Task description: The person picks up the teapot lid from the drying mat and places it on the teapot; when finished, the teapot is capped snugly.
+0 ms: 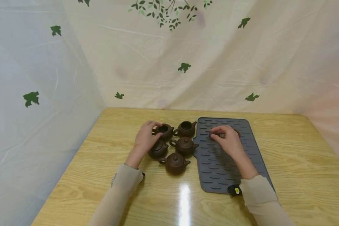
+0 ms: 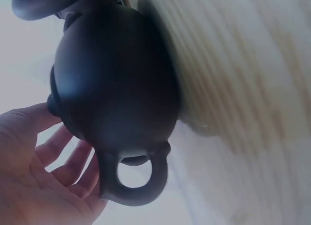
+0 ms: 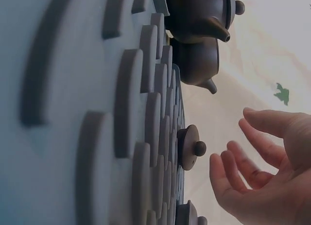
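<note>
At the back left of a cluster of dark brown clay teapots, my left hand holds a lidless teapot, thumb and forefinger on either side of its mouth. In the left wrist view a nearer lidded teapot covers part of this hold. My right hand hovers over a dark grey ridged mat. Its fingers are loosely bent, with nothing between them in the right wrist view. Close by its fingertips, a teapot lid with a round knob lies on the mat. Beyond it is a second lid.
Beside the held teapot stands another lidless teapot. Lidded teapots stand in front: one at the mat's edge, one at the front, one by my left wrist. A patterned curtain hangs behind the wooden table.
</note>
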`<act>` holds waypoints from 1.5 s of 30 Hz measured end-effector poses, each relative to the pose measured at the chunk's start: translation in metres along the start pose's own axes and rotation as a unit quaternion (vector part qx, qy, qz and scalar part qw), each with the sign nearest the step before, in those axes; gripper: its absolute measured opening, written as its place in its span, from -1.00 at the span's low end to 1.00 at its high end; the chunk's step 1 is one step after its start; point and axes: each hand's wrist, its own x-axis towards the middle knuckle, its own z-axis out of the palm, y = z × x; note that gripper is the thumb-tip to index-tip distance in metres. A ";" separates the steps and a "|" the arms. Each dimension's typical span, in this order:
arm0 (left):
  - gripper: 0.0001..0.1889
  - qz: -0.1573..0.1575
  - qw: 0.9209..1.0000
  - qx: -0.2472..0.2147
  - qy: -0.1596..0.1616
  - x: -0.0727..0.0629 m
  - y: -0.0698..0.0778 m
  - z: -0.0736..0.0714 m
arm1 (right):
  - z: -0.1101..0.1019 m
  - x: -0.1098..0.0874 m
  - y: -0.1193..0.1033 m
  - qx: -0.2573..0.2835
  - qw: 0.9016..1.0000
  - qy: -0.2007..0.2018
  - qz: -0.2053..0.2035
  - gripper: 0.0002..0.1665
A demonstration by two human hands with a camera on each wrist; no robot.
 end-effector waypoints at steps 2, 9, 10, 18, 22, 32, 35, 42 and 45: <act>-0.64 -0.006 1.000 0.003 -0.001 0.000 -0.002 0.001 | -0.001 0.001 0.001 -0.001 1.000 -0.003 0.004 -0.71; -0.52 -0.036 0.999 0.001 -0.015 0.001 -0.007 0.003 | -0.003 0.005 0.005 -0.017 0.999 -0.035 0.030 -0.60; -0.50 -0.041 0.999 0.001 -0.017 0.001 -0.008 0.003 | -0.003 0.006 0.006 -0.022 0.998 -0.043 0.033 -0.59; -0.39 -0.065 0.997 -0.001 -0.050 0.004 -0.012 0.005 | -0.002 0.012 0.012 -0.043 0.993 -0.090 0.060 -0.56; -0.38 -0.072 0.996 -0.023 -0.056 0.005 -0.015 0.005 | -0.002 0.015 0.014 -0.041 0.993 -0.089 0.062 -0.55; -0.41 -0.084 0.992 -0.064 -0.070 0.009 -0.023 0.006 | 0.002 0.023 0.017 -0.055 0.994 -0.066 0.065 -0.71; -0.42 -0.085 0.992 -0.065 -0.070 0.010 -0.023 0.006 | 0.003 0.025 0.020 -0.065 0.994 -0.057 0.068 -0.76; -0.43 -0.091 0.991 -0.062 -0.072 0.011 -0.018 0.005 | 0.000 0.027 0.022 -0.072 0.993 -0.053 0.072 -0.78; -0.44 -0.093 0.991 -0.062 -0.073 0.011 -0.017 0.004 | 0.000 0.026 0.020 -0.068 0.993 -0.056 0.079 -0.77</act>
